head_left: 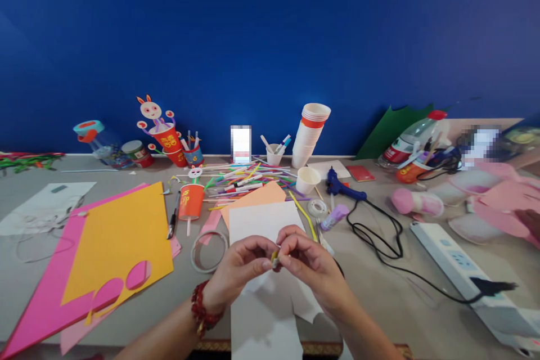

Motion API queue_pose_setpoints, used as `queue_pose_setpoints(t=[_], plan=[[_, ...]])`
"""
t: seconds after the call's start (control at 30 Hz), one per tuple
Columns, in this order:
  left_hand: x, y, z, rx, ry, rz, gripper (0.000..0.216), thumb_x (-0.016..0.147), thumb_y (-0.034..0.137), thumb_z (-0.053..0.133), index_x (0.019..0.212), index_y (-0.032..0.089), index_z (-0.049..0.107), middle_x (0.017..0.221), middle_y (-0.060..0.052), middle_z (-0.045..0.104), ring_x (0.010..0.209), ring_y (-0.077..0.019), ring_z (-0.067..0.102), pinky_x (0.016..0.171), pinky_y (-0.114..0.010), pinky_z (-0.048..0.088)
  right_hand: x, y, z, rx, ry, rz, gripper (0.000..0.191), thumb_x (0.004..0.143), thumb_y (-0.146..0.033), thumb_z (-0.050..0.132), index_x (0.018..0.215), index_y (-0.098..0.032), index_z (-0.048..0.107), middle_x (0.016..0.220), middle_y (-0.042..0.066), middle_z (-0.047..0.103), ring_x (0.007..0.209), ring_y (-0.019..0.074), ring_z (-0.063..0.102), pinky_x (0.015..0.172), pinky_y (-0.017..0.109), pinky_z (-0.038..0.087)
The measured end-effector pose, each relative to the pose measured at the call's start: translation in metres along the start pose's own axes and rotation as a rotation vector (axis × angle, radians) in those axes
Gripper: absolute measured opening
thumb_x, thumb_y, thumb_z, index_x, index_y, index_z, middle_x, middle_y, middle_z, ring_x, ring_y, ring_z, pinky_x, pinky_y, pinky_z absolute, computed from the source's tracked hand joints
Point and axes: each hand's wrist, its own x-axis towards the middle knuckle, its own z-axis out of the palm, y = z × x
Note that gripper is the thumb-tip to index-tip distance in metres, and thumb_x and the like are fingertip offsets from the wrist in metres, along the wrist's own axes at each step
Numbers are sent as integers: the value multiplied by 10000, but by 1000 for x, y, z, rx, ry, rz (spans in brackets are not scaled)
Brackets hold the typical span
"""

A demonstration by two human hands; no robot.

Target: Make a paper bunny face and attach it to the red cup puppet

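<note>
My left hand (pixel 253 259) and my right hand (pixel 307 259) meet in the middle, fingertips pinched together around a small yellow-and-white piece (pixel 275 259). The fingers cover most of it, so its kind is unclear. Below both hands lies white paper (pixel 261 315), with a cut or torn flap on its right. A roll of tape (pixel 208 251) rests just left of my left hand. Past my right hand are a purple glue stick (pixel 334 217) and a small roll of clear tape (pixel 317 207).
Yellow card (pixel 122 236) over pink card (pixel 37 315) covers the left. Drinking straws and markers lie behind the paper, near stacked paper cups (pixel 310 138). To the right are a blue glue gun (pixel 343 185), its black cord, a power strip (pixel 459 270) and another person's hand (pixel 529 222).
</note>
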Motion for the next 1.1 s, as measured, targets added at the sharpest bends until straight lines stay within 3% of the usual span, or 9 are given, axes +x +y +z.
queue_pose_setpoints(t=[0.2,0.43,0.7,0.93,1.1], plan=[[-1,-1,-1,37,15,-11,223,768,302,799,943,176,744,830,-31,699,783,-133,615,757,-239,468,-1,3,0,-142,35,-75,99,879,-281,680,816,-205,669,967,37,524,813,152,578,737,265,501],[-1,-4,-4,106,50,-9,285,767,323,797,991,165,720,846,-38,684,781,-137,590,753,-250,449,-8,3,3,-452,132,-249,71,902,-226,627,891,-224,697,992,68,602,970,210,603,869,314,474],[0,-3,0,4,52,69,242,788,259,783,914,181,591,855,-14,656,810,-129,609,763,-244,454,-13,3,4,-536,173,-369,187,905,-151,588,988,-253,721,1026,74,625,1001,216,611,891,334,491],[-3,-2,3,193,129,100,219,811,307,758,857,153,609,826,-30,646,794,-137,600,746,-246,464,-13,9,5,-522,189,-378,205,915,-161,579,1028,-244,728,1041,94,647,997,229,623,874,359,523],[-8,-6,1,457,202,192,167,863,308,693,864,161,612,863,-51,665,837,-165,617,773,-266,490,-13,10,5,-534,213,-406,209,909,-146,588,1011,-253,736,1005,86,669,990,227,631,860,349,525]])
